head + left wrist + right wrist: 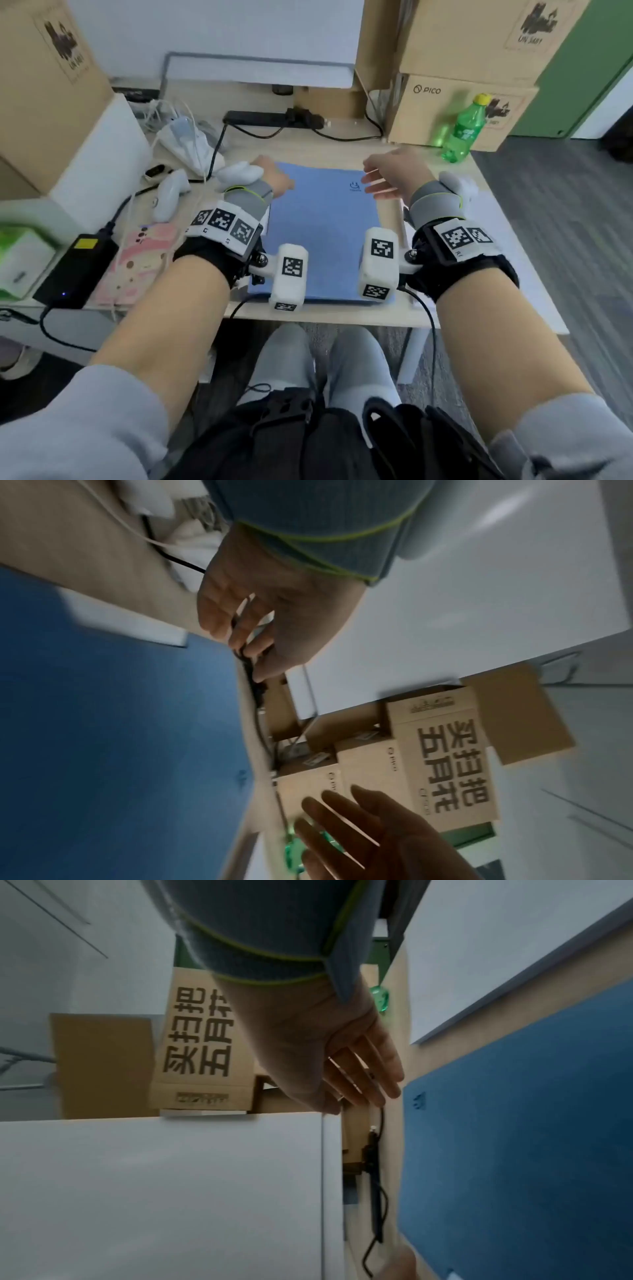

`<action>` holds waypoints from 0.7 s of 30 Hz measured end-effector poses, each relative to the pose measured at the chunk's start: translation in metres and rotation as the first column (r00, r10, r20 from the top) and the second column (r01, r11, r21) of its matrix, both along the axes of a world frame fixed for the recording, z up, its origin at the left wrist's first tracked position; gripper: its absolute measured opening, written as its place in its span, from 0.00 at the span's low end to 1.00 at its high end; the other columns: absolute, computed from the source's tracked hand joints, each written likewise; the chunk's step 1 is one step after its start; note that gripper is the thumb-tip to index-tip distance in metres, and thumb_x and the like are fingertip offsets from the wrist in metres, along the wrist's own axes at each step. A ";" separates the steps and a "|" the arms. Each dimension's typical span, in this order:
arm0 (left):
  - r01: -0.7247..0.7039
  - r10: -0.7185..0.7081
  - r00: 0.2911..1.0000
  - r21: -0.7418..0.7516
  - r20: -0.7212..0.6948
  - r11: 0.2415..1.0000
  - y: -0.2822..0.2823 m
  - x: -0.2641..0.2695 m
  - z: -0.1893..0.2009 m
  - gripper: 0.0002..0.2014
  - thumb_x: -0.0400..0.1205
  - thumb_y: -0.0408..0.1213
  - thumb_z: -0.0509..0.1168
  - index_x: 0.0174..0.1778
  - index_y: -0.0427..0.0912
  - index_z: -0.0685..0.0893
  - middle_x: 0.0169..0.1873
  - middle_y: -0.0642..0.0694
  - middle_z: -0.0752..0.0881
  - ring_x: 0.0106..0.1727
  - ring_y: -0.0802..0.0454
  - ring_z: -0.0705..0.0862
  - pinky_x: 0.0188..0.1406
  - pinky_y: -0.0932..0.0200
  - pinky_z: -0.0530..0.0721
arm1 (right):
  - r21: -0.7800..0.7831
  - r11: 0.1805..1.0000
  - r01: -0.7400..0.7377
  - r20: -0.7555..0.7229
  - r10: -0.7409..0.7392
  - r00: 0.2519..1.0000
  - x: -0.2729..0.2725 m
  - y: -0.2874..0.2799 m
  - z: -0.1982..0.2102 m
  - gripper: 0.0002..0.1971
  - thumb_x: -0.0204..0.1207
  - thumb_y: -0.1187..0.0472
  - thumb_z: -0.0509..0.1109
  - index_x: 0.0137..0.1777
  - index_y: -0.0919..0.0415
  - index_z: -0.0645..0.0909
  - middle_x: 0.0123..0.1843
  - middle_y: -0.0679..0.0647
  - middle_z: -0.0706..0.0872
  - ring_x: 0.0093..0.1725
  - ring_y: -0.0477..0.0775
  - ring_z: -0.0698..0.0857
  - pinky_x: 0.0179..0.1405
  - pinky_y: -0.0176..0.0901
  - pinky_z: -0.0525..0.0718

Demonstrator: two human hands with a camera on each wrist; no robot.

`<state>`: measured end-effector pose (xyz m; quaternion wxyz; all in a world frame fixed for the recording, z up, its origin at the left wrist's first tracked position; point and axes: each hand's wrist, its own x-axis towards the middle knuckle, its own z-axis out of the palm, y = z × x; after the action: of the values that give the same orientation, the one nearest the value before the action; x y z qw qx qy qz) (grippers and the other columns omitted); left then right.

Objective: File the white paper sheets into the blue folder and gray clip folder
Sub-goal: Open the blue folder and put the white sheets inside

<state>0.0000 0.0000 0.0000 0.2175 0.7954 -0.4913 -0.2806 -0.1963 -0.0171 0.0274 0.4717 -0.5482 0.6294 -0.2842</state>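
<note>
Overhead, the closed blue folder is seen flat on the desk between both relaxed, empty hands, while in the wrist views the left hand and right hand are confirmed unloaded, so the cover is best lifted by its free edge.

Green bottle beside cardboard boxes

From my feed I'm looking down at a light wooden desk pushed against a white wall. Brown cardboard boxes are stacked on the right, with another big one on the left. The floor is grey carpet, and there's a green panel off to the right. Lighting's soft and even, nothing harsh.
</note>
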 end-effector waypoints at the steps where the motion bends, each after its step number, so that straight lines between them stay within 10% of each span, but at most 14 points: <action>1: 0.015 -0.019 0.997 0.048 0.069 0.999 0.007 0.001 -0.006 0.15 0.80 0.37 0.64 0.57 0.29 0.79 0.51 0.33 0.85 0.51 0.38 0.83 0.43 0.53 0.75 | 0.005 1.000 0.014 -0.014 -0.014 1.000 -0.003 0.003 -0.009 0.05 0.76 0.61 0.66 0.44 0.64 0.78 0.42 0.59 0.84 0.35 0.56 0.83 0.34 0.42 0.81; 4: -0.060 0.048 0.990 0.087 0.134 0.994 0.020 0.006 -0.031 0.22 0.81 0.38 0.64 0.67 0.30 0.76 0.64 0.35 0.81 0.60 0.38 0.81 0.46 0.57 0.68 | 0.052 0.997 0.058 -0.116 -0.052 0.992 -0.011 0.012 -0.035 0.18 0.74 0.57 0.69 0.60 0.68 0.77 0.50 0.60 0.80 0.45 0.59 0.80 0.39 0.47 0.80; 8: -0.095 0.087 0.994 0.136 0.063 0.986 0.029 0.006 -0.053 0.12 0.84 0.36 0.59 0.62 0.37 0.74 0.54 0.40 0.75 0.53 0.44 0.74 0.48 0.58 0.68 | 0.118 0.991 0.058 -0.222 -0.031 0.975 -0.014 0.025 -0.060 0.27 0.76 0.55 0.69 0.71 0.67 0.70 0.54 0.58 0.74 0.53 0.60 0.75 0.51 0.53 0.80; 11: -0.150 0.146 0.985 0.032 0.091 0.988 0.029 0.012 -0.063 0.18 0.79 0.38 0.65 0.63 0.36 0.78 0.56 0.39 0.79 0.51 0.46 0.74 0.59 0.54 0.77 | 0.155 0.987 0.039 -0.189 -0.009 0.982 -0.013 0.028 -0.072 0.18 0.75 0.55 0.69 0.60 0.63 0.71 0.50 0.57 0.76 0.50 0.61 0.76 0.41 0.50 0.79; 15: -0.182 0.181 0.983 0.036 0.018 0.983 0.032 0.015 -0.058 0.06 0.78 0.35 0.66 0.49 0.43 0.77 0.47 0.43 0.76 0.46 0.49 0.73 0.48 0.60 0.72 | 0.121 0.992 0.040 -0.160 -0.021 0.987 -0.011 0.028 -0.080 0.14 0.73 0.56 0.70 0.50 0.60 0.70 0.41 0.54 0.76 0.45 0.58 0.78 0.33 0.42 0.74; 18: -0.212 0.206 0.965 -0.021 -0.160 0.977 0.029 0.022 -0.064 0.08 0.71 0.35 0.69 0.29 0.45 0.77 0.39 0.43 0.81 0.41 0.46 0.77 0.47 0.56 0.79 | 0.089 0.994 0.058 -0.146 -0.044 0.988 -0.013 0.028 -0.082 0.12 0.74 0.58 0.71 0.39 0.60 0.69 0.35 0.54 0.74 0.32 0.54 0.74 0.30 0.41 0.70; 21: -0.239 0.185 0.896 -0.086 -0.404 0.967 0.026 0.029 -0.073 0.08 0.63 0.38 0.68 0.36 0.41 0.84 0.43 0.38 0.86 0.44 0.42 0.84 0.58 0.42 0.85 | 0.041 0.991 0.129 -0.091 -0.125 0.988 -0.016 0.026 -0.085 0.20 0.71 0.62 0.72 0.27 0.58 0.62 0.27 0.53 0.64 0.25 0.52 0.64 0.23 0.42 0.61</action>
<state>0.0291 0.0259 -0.0729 0.3933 0.7554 -0.3656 -0.3756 -0.2120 0.0086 -0.0580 0.4370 -0.5078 0.6897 -0.2748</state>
